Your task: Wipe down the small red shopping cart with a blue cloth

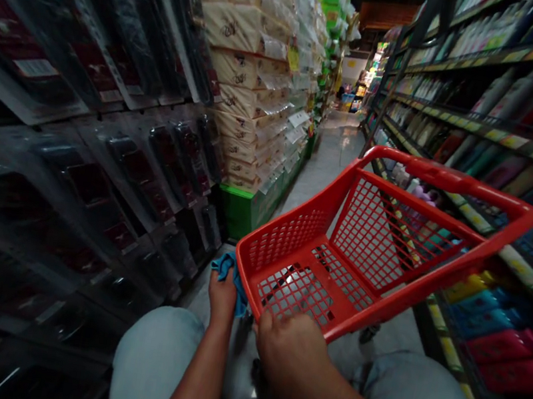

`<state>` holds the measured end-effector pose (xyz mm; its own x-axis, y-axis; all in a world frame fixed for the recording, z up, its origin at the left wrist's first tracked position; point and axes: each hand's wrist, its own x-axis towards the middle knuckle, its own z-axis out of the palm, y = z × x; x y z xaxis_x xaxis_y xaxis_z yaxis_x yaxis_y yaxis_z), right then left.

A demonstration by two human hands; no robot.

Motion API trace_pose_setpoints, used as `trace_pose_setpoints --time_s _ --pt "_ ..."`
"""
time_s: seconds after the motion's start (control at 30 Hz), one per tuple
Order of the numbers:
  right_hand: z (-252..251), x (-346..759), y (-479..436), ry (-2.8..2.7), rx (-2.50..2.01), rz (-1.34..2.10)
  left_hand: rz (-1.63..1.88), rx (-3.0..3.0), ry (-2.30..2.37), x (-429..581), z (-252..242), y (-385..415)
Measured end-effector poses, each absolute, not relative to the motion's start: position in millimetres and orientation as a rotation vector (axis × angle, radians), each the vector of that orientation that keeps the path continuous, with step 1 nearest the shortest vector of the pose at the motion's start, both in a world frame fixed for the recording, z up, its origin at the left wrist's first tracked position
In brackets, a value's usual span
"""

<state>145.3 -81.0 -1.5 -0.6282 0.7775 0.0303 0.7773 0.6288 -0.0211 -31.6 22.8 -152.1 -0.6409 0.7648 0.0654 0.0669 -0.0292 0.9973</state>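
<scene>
A red plastic shopping cart (349, 317) stands right in front of my knees, its basket open at the top and holding nothing. My right hand (290, 352) is closed over the near rim of the basket. At the basket's left corner, my left hand (222, 293) grips a blue cloth (224, 264), which lies against the outer side of the cart. Part of the cloth hangs down between that hand and the basket wall. The cart's wheels are mostly hidden below.
Hanging blister packs (135, 165) cover the rack close on my left. Beyond them rise stacked beige packages (243, 88) on a green base (239, 212). Shelves of bottles (490, 127) line the right side. A tiled aisle floor (339, 140) runs ahead between them.
</scene>
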Motion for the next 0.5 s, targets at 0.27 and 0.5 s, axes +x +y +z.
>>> trace_pose_setpoints --time_s 0.27,0.5 --pt "-7 189 -82 -2.863 -1.082 -0.143 1.450 0.972 1.493 -38 -102 45" --pt "-14 247 -68 -2.816 -0.960 -0.140 1.379 1.004 1.490 -19 -96 10"
